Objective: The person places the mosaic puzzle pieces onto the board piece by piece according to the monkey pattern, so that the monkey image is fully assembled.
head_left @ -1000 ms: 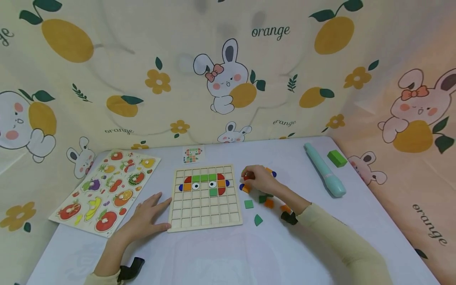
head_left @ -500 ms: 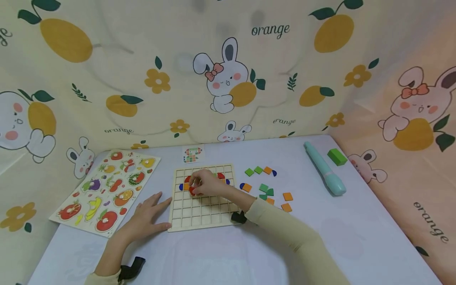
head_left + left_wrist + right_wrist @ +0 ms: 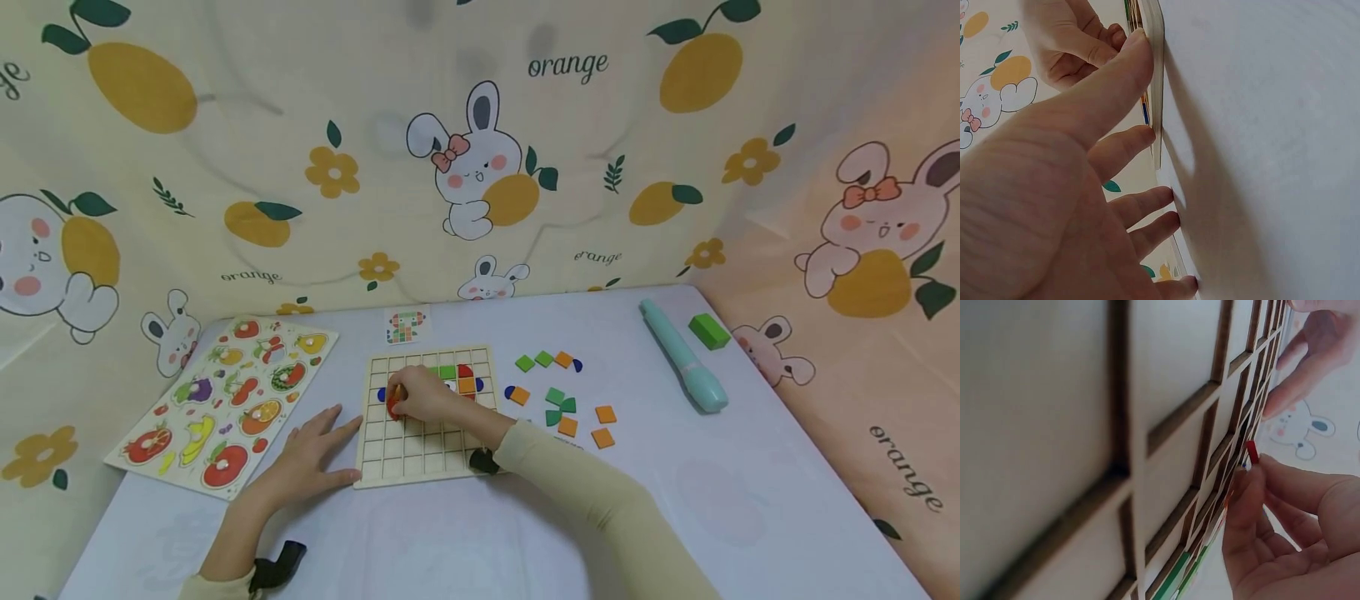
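Note:
Over the left part of a wooden grid board (image 3: 431,454), my right hand (image 3: 423,393) pinches a red tile (image 3: 1252,452) between thumb and fingers, low against the cells. That tile's full shape is hidden by the fingers. Blue, green, orange and red tiles fill cells in the board's upper rows; the hand covers some of them. My left hand (image 3: 306,458) lies with its fingers spread at the board's left side. In the left wrist view the left thumb and forefinger (image 3: 1124,147) touch the board's edge, while the other fingertips rest on the table.
Loose green, orange (image 3: 567,427) and blue tiles lie right of the board. Behind it is a small pattern card (image 3: 407,325). A fruit puzzle board (image 3: 225,404) lies at the left. A teal wand-shaped object (image 3: 682,358) and a green block (image 3: 709,332) lie at the far right.
My right hand has come left from the loose tiles to the board, carrying a red tile, then shifted slightly further left and down onto the cells. The left hand has stayed put.

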`<state>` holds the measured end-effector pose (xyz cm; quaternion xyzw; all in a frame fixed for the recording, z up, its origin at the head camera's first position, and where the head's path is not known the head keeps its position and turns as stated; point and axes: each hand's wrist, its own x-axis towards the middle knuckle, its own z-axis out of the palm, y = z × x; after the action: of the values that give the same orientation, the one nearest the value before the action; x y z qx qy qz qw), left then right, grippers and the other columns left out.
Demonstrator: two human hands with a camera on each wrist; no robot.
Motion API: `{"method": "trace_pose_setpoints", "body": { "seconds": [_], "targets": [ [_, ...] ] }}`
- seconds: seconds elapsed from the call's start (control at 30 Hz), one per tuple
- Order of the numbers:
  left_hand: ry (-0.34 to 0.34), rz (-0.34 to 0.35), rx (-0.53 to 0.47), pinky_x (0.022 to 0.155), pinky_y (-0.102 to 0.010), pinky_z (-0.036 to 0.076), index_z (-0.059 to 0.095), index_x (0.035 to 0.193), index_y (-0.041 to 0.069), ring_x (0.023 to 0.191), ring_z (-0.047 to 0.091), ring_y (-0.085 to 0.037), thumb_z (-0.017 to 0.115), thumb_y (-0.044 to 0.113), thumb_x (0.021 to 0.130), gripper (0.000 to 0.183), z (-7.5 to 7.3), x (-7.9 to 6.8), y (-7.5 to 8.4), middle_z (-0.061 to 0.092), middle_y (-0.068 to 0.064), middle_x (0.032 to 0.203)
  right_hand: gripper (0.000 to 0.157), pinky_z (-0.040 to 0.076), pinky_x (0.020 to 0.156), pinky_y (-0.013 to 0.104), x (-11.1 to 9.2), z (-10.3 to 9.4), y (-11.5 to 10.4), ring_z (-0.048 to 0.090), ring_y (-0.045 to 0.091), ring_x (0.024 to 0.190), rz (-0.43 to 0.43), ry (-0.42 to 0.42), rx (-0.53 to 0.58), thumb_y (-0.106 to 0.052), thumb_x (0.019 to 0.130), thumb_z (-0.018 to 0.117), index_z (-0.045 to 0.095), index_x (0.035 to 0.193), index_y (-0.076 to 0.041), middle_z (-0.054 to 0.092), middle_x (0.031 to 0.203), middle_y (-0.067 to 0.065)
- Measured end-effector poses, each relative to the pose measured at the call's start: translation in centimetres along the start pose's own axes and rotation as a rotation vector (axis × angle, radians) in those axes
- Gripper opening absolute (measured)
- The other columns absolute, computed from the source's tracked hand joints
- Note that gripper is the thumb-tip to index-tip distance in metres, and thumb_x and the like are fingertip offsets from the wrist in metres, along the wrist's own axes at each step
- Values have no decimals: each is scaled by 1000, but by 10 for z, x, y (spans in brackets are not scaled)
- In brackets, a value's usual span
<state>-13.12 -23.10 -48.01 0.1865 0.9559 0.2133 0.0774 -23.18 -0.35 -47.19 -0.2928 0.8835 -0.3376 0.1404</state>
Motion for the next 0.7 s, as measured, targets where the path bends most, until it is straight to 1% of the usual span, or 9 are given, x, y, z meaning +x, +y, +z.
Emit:
{"method": "trace_pose_setpoints", "body": {
  "seconds": [0.07, 0.2, 0.33, 0.43, 0.57, 0.7],
  "targets": [
    [2, -1, -1, 103, -80, 19, 51, 147, 12, 140, 26, -55, 77, 53, 81, 81, 0, 0, 0, 33, -30, 154, 11, 47, 63, 17, 0, 0, 0, 56, 7, 72, -13, -5, -49, -8, 87, 78, 75, 97, -8, 63, 82, -5],
    [0, -3, -1, 103, -80, 19, 51, 147, 12, 140, 26, -55, 77, 53, 82, 81, -1, 0, 1, 33, -30, 154, 12, 46, 64, 18, -1, -1, -1, 56, 6, 74, -21, -11, -109, -13, 85, 81, 75, 96, -11, 62, 80, -7],
    [-4, -3, 0, 102, -80, 20, 51, 147, 12, 140, 26, -55, 76, 53, 82, 81, -2, -1, 2, 33, -30, 154, 13, 46, 63, 18, -3, -1, -1, 55, 6, 73, -2, -6, -119, -15, 83, 82, 73, 93, -13, 61, 79, -8],
    [-4, 0, 1, 102, -80, 20, 51, 147, 12, 140, 27, -55, 76, 53, 82, 81, -2, -1, 3, 33, -30, 154, 15, 46, 64, 18, -4, -1, -1, 55, 7, 73, 5, -3, -107, -14, 83, 83, 71, 91, -11, 61, 79, -7],
    [3, 3, 2, 102, -80, 20, 51, 147, 12, 140, 27, -55, 77, 52, 82, 81, -2, -1, 3, 34, -30, 153, 14, 46, 66, 18, -4, 0, -2, 55, 8, 74, -14, -1, -90, -10, 83, 82, 71, 92, -8, 61, 80, -5],
    [1, 1, -5, 102, -80, 20, 51, 147, 13, 140, 27, -54, 77, 52, 82, 81, -1, -1, 3, 33, -29, 154, 10, 45, 64, 17, -3, 2, -2, 54, 8, 72, -27, 1, -110, -9, 85, 80, 71, 89, -9, 60, 78, -6]
  ]
}}
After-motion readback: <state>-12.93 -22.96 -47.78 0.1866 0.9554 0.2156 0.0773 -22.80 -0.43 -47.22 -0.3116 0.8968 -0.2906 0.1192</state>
